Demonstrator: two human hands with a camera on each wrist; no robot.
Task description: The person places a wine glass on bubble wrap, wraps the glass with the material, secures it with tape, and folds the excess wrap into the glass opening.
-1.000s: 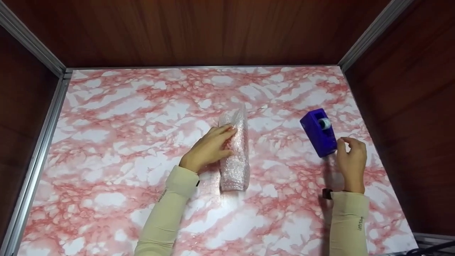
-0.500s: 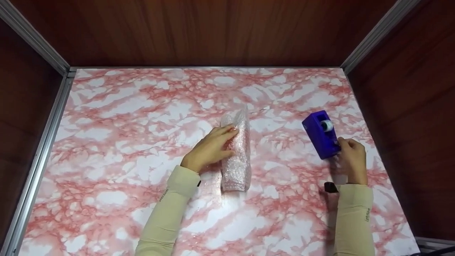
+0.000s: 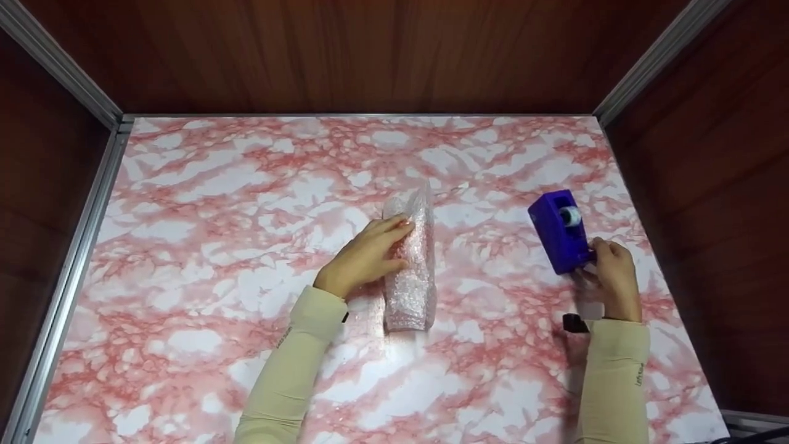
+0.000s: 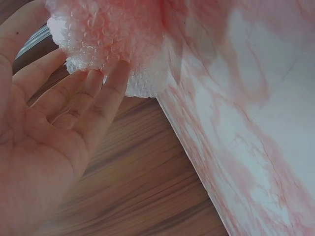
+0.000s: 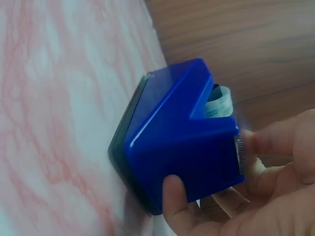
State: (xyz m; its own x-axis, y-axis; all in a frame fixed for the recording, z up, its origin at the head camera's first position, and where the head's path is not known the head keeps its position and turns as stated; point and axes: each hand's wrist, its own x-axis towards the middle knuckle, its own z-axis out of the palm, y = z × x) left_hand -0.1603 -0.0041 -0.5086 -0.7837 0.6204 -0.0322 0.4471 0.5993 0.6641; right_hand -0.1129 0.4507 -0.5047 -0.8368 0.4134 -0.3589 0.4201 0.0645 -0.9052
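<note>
The bubble wrap [image 3: 412, 296] lies bundled, apparently untaped, under the loosely resting left hand [image 3: 363, 254], while the right hand [image 3: 616, 271] grips the tape dispenser's [image 3: 550, 231] front.

Head view: red-and-white marbled tabletop [image 3: 185, 216], centre. Dark wood-grain back panel [image 3: 357, 55] at 12 o'clock; similar left panel [image 3: 37, 203] at 9, right panel [image 3: 709, 222] at 3. Grey metal left rail [image 3: 61, 68] at 10 o'clock, right rail [image 3: 659, 55] at 2. Dark cable [image 3: 761, 435] at 4.
</note>
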